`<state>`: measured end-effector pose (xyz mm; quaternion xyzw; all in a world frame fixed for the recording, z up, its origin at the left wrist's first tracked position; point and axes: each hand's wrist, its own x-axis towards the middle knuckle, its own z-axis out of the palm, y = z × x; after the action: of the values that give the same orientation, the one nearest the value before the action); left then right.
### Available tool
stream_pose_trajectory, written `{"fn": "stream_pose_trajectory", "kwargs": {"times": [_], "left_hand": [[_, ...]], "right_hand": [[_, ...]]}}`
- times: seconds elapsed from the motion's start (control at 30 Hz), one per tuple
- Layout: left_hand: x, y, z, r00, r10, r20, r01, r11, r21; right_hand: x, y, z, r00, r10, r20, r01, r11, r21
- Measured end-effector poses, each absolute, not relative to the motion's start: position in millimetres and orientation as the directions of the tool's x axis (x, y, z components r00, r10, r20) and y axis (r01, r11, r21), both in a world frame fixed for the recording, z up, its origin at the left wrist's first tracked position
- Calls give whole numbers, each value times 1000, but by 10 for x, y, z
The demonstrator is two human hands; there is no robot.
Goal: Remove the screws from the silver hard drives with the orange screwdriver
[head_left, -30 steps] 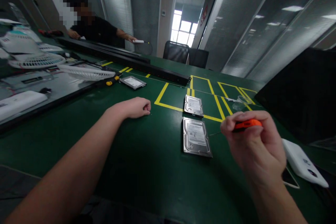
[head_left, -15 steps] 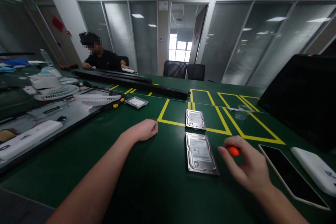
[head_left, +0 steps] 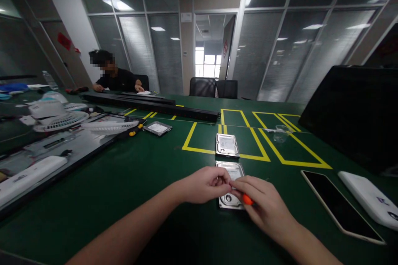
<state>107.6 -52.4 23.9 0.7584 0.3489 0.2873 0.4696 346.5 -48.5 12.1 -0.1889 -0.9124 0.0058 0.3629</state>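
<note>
My left hand (head_left: 207, 184) is closed in a pinch above the nearer hard drive (head_left: 228, 203), its fingertips meeting those of my right hand. Whatever lies between those fingertips is too small or hidden to make out. In my right hand (head_left: 264, 203) the fingers are wrapped round an orange object (head_left: 248, 199), of which just a rounded bit shows. Both hands cover much of the nearer drive, which lies label side up. Just beyond it lies a second hard drive (head_left: 227, 145), on the yellow tape line.
Right of my hands lie a phone (head_left: 342, 205) and a white power bank (head_left: 370, 198). A clear plastic cup (head_left: 281, 133) stands farther back. Another drive (head_left: 158, 128) and a fan (head_left: 51, 112) are at left. Long black bars (head_left: 186, 112) cross the table; a person (head_left: 116, 78) sits beyond.
My left hand has moved right, and my right hand has come left with the orange object. They now meet over the nearer hard drive. The camera view has shifted slightly.
</note>
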Motion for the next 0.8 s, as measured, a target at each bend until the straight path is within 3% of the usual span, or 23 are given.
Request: {"fn": "stream_pose_trajectory", "kwargs": {"times": [0.23, 0.4, 0.6, 0.7, 0.8], "left_hand": [[1171, -541, 138, 552, 827, 105, -25, -110, 994], [1191, -513, 118, 479, 875, 72, -28, -66, 997], [1145, -535, 185, 478, 873, 92, 149, -184, 972], [1061, -528, 248, 428, 877, 220, 414, -406, 814], [916, -456, 258, 408, 849, 336, 590, -526, 613]], "right_hand": [[3490, -496, 151, -628, 329, 705, 302, 938, -169], [3513, -493, 161, -654, 344, 674, 342, 929, -143], [3523, -531, 256, -660, 353, 663, 366, 922, -127], [3671, -524, 420, -650, 458, 606, 349, 889, -298], [3879, -473, 589, -686, 618, 385, 423, 768, -481]]}}
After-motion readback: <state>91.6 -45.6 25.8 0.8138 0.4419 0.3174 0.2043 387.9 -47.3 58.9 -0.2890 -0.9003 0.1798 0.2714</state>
